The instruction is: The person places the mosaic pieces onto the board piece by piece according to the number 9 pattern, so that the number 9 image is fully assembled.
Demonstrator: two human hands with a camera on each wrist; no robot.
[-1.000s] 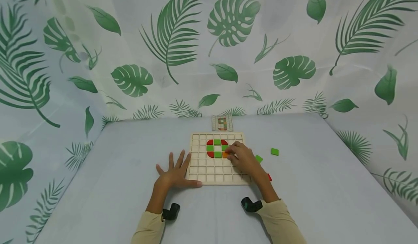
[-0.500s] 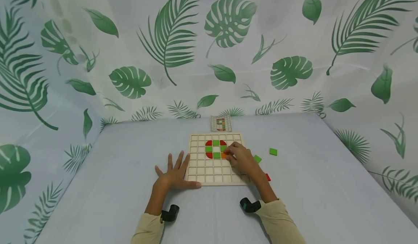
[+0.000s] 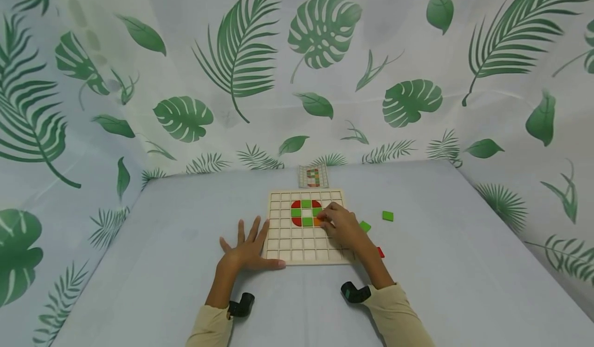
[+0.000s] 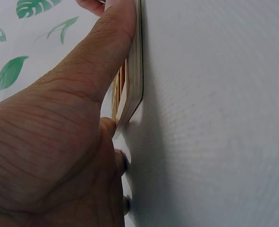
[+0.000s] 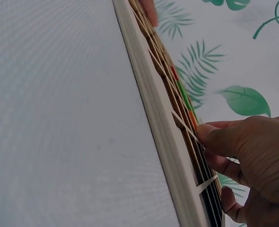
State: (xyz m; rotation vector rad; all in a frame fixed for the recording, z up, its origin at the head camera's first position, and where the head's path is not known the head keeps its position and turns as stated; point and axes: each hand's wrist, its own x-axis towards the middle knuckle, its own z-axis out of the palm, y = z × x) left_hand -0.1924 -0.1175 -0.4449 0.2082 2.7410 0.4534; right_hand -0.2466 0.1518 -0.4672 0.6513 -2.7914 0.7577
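Note:
A pale wooden grid board (image 3: pixel 297 244) lies on the table. In its upper middle, a ring of red quarter-round tiles (image 3: pixel 296 222) and green square tiles (image 3: pixel 307 222) surrounds one bare cell. An orange tile (image 3: pixel 317 222) sits at the ring's near right corner, partly under my right hand (image 3: pixel 342 226). Thumb and forefinger of that hand pinch at this tile, also seen edge-on in the right wrist view. My left hand (image 3: pixel 246 251) is spread at the board's near left corner, its thumb (image 4: pixel 106 42) along the near edge and forefinger beside the left edge.
Behind the board lies a small pattern card (image 3: pixel 313 177) printed with a grid. Two loose green tiles (image 3: pixel 388 216) lie right of the board. A red tile (image 3: pixel 381 252) shows beside the right forearm. A leaf-print cloth (image 3: pixel 223 146) hangs behind the table.
Both hands keep their places, the right at the orange tile and the left at the board's corner. The head view has shifted very slightly.

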